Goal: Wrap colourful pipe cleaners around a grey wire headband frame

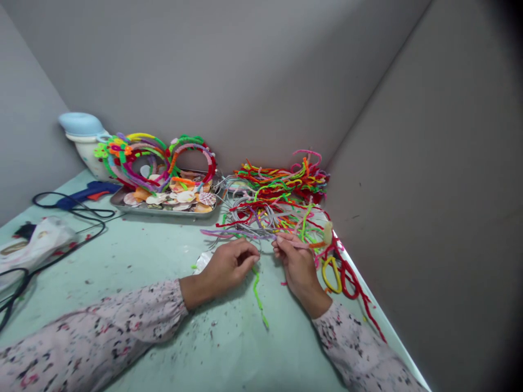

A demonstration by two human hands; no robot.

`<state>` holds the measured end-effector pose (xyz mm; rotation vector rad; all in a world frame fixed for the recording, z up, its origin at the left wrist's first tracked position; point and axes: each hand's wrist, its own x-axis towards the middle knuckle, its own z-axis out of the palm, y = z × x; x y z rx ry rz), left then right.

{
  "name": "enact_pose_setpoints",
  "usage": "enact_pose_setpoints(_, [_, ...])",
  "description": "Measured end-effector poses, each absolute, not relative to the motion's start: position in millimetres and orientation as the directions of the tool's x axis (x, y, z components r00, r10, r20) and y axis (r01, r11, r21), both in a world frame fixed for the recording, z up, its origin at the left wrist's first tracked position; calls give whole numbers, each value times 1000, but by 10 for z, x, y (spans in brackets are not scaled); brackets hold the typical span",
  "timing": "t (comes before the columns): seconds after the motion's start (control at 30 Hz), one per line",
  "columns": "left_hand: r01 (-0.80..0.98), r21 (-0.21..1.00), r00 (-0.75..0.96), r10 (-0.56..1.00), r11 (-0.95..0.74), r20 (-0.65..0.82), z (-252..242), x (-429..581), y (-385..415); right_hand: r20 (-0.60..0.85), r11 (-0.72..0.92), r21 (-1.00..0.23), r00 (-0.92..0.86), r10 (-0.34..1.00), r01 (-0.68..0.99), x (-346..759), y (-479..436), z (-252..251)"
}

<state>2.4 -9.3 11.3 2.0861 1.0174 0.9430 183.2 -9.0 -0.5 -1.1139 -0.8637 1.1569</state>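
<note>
My left hand (227, 268) is closed in a pinch over the middle of the table; whatever sits between its fingertips is too small to make out. A bright green pipe cleaner (257, 294) trails from just below those fingertips toward me; I cannot tell whether they hold it. To the right, my right hand (297, 268) pinches a purple pipe cleaner (249, 234), which stretches left past my left hand. Beyond both hands lie grey wire hoops (267, 216) tangled with loose pipe cleaners. Scissors with yellow and red handles (332, 275) lie beside my right wrist.
A metal tray (163, 213) of seashells (183, 197) carries colourful wrapped headbands (139, 158). A heap of pipe cleaners (286, 179) lies at the back right. Left are a blue-lidded white container (87, 144), black cable (96, 234), a blue tool (87, 194) and a plastic bag (44, 242).
</note>
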Motion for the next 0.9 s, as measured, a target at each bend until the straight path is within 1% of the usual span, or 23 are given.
enact_pose_setpoints(0.07, [396,754,487,816,-524,312,110,25,-97,-44,28,-920,174,984,-390,1828,-90,2])
enact_pose_setpoints(0.13, [417,750,487,823,-513,292,91,25,-91,-63,5,-866,119,991,-500,1822,-97,17])
enact_pose_setpoints(0.2, [441,749,466,840,-494,280,65,25,-78,-81,-21,-818,80,994,-574,1820,-104,31])
enact_pose_setpoints(0.3, [443,758,443,852,-479,279,35,29,-55,-104,-66,-773,24,994,-631,1825,-110,38])
enact_pose_setpoints(0.43, [408,796,371,878,-446,302,56,33,-34,-114,-139,-773,-80,990,-619,1832,-120,28])
enact_pose_setpoints(0.57, [387,777,313,863,-498,397,115,27,-26,-114,-179,-790,-146,983,-587,1822,-125,6])
enact_pose_setpoints(0.73, [374,775,236,861,-509,451,117,11,-42,-128,-185,-795,-139,982,-578,1807,-123,-3])
enact_pose_setpoints(0.9, [417,713,248,825,-563,507,81,-7,-38,-112,-161,-833,-124,986,-529,1787,-142,7])
